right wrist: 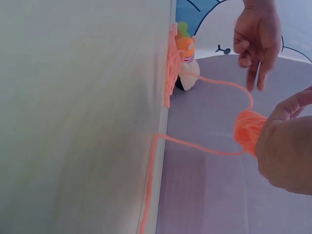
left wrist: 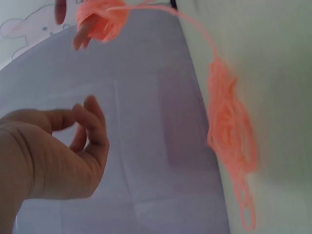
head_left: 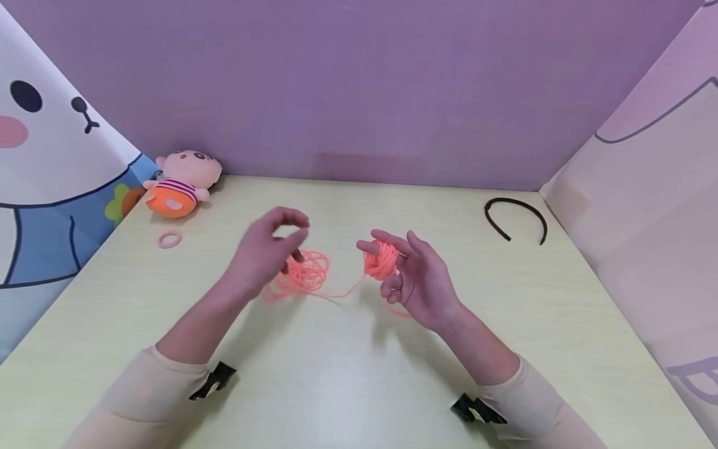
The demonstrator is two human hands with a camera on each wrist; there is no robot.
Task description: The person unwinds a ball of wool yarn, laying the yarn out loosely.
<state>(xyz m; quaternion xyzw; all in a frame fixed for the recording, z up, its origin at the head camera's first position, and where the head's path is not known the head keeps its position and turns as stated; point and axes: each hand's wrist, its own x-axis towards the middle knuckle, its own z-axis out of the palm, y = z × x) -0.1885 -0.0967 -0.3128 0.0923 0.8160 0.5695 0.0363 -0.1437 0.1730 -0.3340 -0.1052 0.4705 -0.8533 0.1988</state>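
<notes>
A small bundle of coral yarn (head_left: 381, 260) is wound round two extended fingers of my right hand (head_left: 426, 280). Its thumb points up, away from the yarn, while the lower fingers curl toward the palm. One strand runs left from the bundle to a loose, tangled yarn pile (head_left: 308, 273) on the table; another trails below the right hand to the tabletop. My left hand (head_left: 266, 246) hovers above the pile with loosely bent fingers and nothing between them. In the left wrist view the left hand (left wrist: 63, 151) appears apart from the wound yarn (left wrist: 103, 19).
A plush toy (head_left: 182, 184) in an orange and striped outfit sits at the table's back left corner, with a pink ring (head_left: 169, 239) in front of it. A dark headband (head_left: 516, 218) lies at the back right. Purple and cartoon-printed panels border the pale table (head_left: 348, 399).
</notes>
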